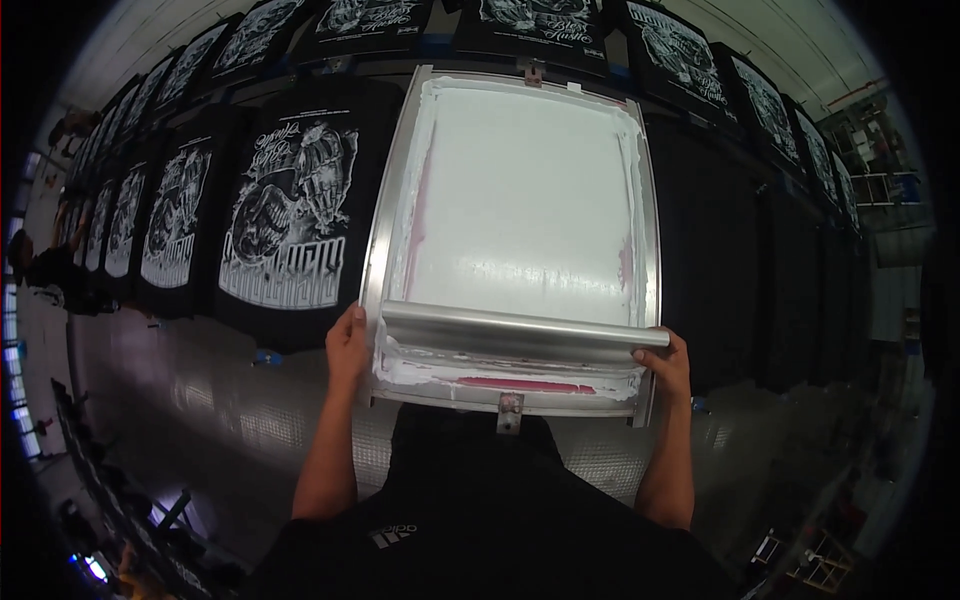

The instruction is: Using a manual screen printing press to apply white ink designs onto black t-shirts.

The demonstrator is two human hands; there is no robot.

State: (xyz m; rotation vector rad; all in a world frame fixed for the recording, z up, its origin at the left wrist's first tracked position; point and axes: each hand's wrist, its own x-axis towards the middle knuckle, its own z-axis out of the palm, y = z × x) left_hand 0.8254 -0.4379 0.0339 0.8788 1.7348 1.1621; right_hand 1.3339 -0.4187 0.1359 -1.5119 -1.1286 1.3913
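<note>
A metal-framed printing screen [652, 240] lies in front of me, its mesh coated with white ink [530, 190]. Across its near part rests a long silver squeegee [520, 333]. My left hand [347, 347] is closed on the frame's left rail, close to the squeegee's left end. On the other side, my right hand [669, 362] grips the squeegee's right end, thumb on top and fingers partly hidden at the frame's edge. White ink with pink patches [525, 384] lines the screen's near border.
Left of the screen lies a black shirt [290, 215] with a white print, followed by several similar ones. Plain black shirts [710, 250] lie to the right. More printed shirts [540, 30] line the far side. A metal clamp [510, 412] sits at the screen's near edge. Another person [50, 265] stands far left.
</note>
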